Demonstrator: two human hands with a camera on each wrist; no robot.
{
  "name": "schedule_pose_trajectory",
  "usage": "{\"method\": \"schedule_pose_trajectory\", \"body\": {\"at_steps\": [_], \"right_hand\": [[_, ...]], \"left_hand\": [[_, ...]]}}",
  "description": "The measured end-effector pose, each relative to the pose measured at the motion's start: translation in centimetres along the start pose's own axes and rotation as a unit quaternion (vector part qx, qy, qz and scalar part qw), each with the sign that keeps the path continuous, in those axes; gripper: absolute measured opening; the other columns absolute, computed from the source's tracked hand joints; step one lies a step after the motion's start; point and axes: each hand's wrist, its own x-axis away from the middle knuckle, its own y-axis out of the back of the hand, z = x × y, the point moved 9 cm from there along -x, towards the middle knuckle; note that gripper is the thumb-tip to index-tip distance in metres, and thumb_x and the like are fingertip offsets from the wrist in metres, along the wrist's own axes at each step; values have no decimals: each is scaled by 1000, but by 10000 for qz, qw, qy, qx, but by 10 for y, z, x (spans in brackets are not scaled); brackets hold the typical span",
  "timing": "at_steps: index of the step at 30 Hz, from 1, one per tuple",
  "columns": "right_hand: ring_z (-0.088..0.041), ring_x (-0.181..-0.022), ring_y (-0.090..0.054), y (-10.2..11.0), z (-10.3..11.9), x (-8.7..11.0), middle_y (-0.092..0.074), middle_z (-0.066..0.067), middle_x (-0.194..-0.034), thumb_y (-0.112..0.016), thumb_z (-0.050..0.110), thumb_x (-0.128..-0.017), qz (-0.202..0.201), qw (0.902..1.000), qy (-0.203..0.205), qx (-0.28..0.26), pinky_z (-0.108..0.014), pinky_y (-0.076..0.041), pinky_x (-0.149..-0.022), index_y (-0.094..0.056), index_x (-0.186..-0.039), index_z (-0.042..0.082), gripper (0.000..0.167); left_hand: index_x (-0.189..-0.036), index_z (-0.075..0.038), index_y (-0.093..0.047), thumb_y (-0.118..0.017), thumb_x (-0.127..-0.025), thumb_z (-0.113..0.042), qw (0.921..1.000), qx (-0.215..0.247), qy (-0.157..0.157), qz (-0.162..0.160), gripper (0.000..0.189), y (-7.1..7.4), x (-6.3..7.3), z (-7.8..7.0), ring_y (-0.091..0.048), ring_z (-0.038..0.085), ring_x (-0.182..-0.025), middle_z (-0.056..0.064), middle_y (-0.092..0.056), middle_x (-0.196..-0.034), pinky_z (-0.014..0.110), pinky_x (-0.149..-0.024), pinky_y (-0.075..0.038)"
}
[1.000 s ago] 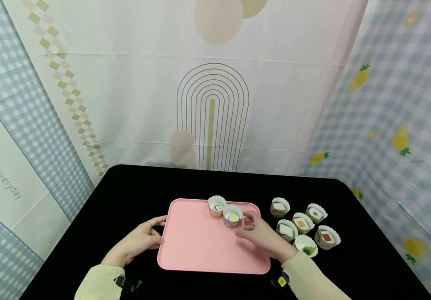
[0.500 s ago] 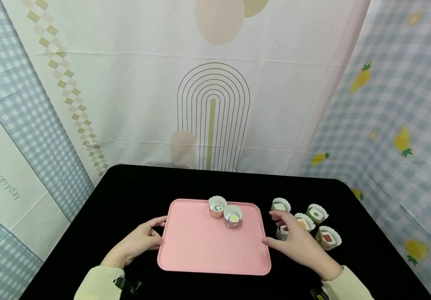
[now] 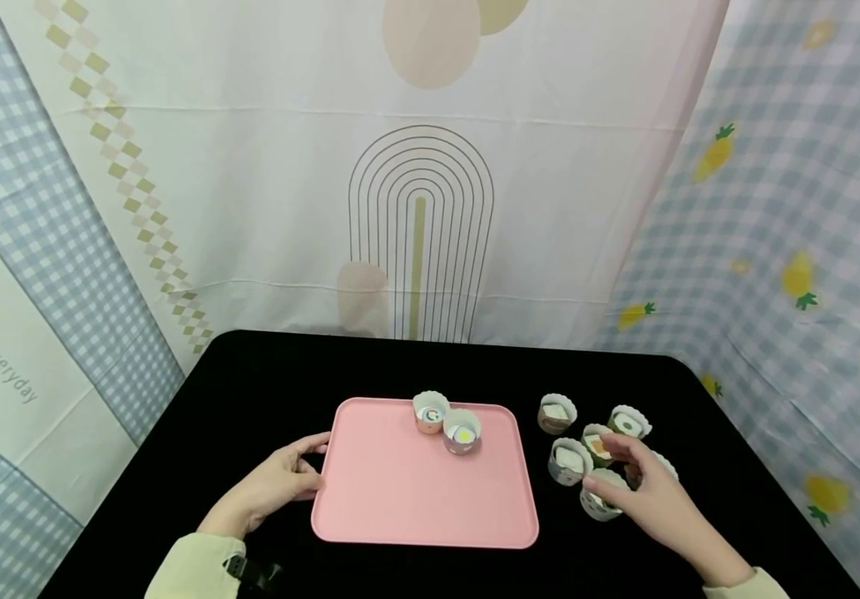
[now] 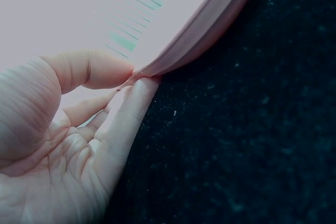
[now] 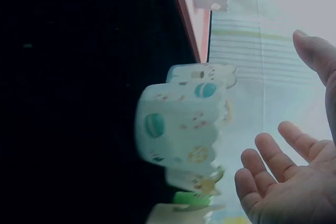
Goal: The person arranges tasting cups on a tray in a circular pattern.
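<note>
A pink rectangular tray (image 3: 415, 499) lies on the black table. My left hand (image 3: 265, 482) pinches its left rim between thumb and fingers, as the left wrist view shows at the tray edge (image 4: 202, 38). Two scalloped paper baking cups stand at the tray's back: an orange-sided cup (image 3: 430, 423) and a greyish cup (image 3: 462, 441). My right hand (image 3: 654, 503), fingers spread and holding nothing, hovers over the cups at the right. Nearest its thumb is a white patterned cup (image 3: 596, 506), also large in the right wrist view. The hand partly hides this cup and its neighbours.
Around the right hand stand several more paper cups with small pieces inside, such as a grey cup (image 3: 566, 472), a brown cup (image 3: 553, 423) and a green cup (image 3: 632, 420). Behind the black table (image 3: 288, 366) hangs a printed curtain (image 3: 280, 208).
My right hand has left the greyish cup on the tray and moved right, over the group of cups. My left hand stays at the tray's left rim.
</note>
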Motion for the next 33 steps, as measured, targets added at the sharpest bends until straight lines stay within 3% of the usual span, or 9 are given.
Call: {"method": "schedule_pose_trajectory", "body": {"at_steps": [3,6,13,17,23,29,33], "right_hand": [[-33,-121,-48,1,-7,5,-50,-15,-135,-66,35,-92,-75,9999,18,89,-30,-47,-90,-43,-140,5,61],[-33,-121,-48,1,-13,8,-48,-15,-136,-66,34,-92,-82,9999,-29,59,-24,-47,-87,-41,-141,4,63],[-30,-117,-49,-5,-23,11,-48,-13,-135,-67,36,-91,-107,9999,-96,33,-26,-49,-84,-40,-141,5,65],[-31,-119,-48,-10,-35,12,-46,-15,-136,-68,37,-90,15,9993,-328,-169,-24,-48,-83,-38,-142,6,68],[-35,-124,-45,-22,-49,15,-39,-20,-142,-69,38,-88,352,9962,-697,-378,-37,-49,-87,-33,-145,9,73],[-24,-108,-56,-35,-59,18,-49,-18,-130,-75,26,-84,493,9871,-1117,-1039,-28,-51,-79,-34,-142,4,75],[-21,-105,-56,-39,-64,18,-54,-16,-123,-78,22,-81,464,9858,-1241,-1030,-27,-50,-78,-37,-138,1,73]], "left_hand": [[-148,-4,-35,-64,-82,2,10000,2,-12,-3,73,0,1,0,-57,26,-86,19,-41,-135,40,-80,-56],[-148,-4,-36,-64,-82,2,10000,-5,-28,-19,73,1,1,-1,-57,26,-87,19,-42,-134,40,-80,-56],[-148,-3,-34,-64,-82,2,10000,16,-31,30,72,0,1,-1,-58,26,-86,20,-42,-133,40,-81,-56],[-148,-3,-34,-64,-82,1,10000,39,-21,64,73,-1,2,-2,-58,26,-86,20,-43,-131,40,-81,-56],[-148,-3,-35,-65,-82,1,10000,36,-2,55,73,-1,1,-2,-57,26,-86,19,-43,-131,40,-81,-56],[-148,-3,-35,-64,-82,2,10000,35,-29,54,73,-1,1,-2,-57,26,-87,20,-41,-133,40,-81,-56],[-148,-3,-35,-64,-81,3,10000,46,-34,49,73,-1,1,-2,-57,26,-87,20,-41,-134,40,-81,-56]]}}
